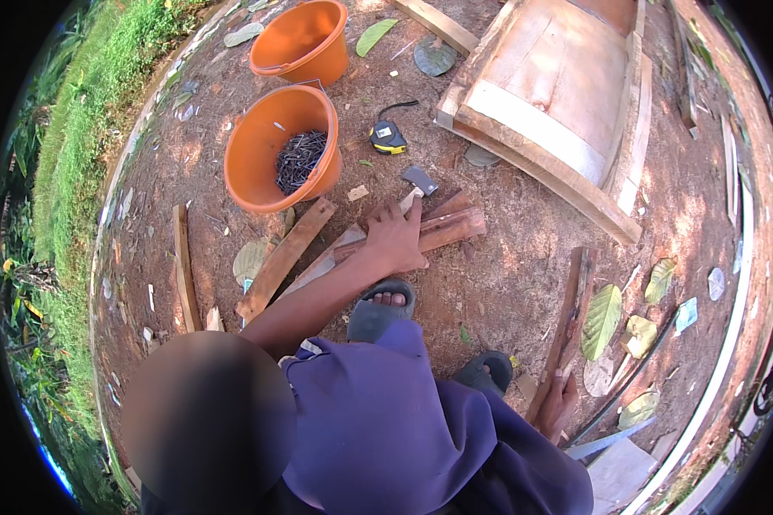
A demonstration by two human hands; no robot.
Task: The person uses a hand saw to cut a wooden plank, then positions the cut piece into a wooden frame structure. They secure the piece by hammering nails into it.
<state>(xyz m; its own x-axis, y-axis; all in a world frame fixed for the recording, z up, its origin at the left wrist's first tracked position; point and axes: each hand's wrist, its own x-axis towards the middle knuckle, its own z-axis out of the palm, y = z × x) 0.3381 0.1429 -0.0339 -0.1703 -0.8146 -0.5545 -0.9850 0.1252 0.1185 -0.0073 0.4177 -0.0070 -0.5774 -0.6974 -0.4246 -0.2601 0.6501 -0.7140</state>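
Observation:
My left hand point(393, 240) lies with fingers spread across short pieces of wood on the ground. A reddish-brown block point(455, 227) sticks out past its fingers, and a pale strip point(318, 268) runs under it. Just beyond the fingertips is a flat grey tool head point(420, 179), perhaps a hammer's or hatchet's; whether the pale strip is its handle I cannot tell. At the lower right, my right hand point(558, 403) is closed around the near end of a long brown wooden strip point(569, 319). Some of its fingers are hidden.
An orange bucket point(247, 159) holds many nails point(301, 161); another orange bucket point(296, 41) stands behind it. A yellow-black tape measure point(387, 137) lies nearby. A large wooden frame point(541, 163) occupies the upper right. Loose boards point(288, 257) and a pale blue strip point(614, 438) lie around.

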